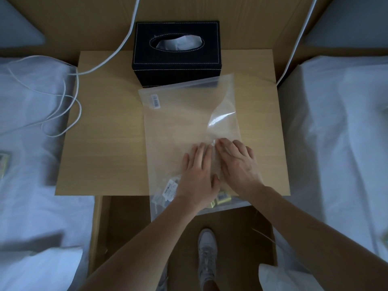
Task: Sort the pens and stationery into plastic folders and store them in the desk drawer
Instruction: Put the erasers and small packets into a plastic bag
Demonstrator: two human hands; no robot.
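Plastic folder [184, 114]: translucent, frosted, barcode sticker at far-left corner, zip strip along far edge. Lies flat on the wooden desk top [100, 143], near end overhanging the front edge, far edge touching the black tissue box [177, 53]. Small packaged stationery items [171, 189] show through its near end. Left hand [196, 175] presses flat, fingers straight. Right hand [237, 162] rests beside it, fingers slightly bent; grip uncertain.

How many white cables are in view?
2. One thin white cable runs past the black stitched tissue box and loops on the left bed; the other runs at the right, behind the wooden bedside table.
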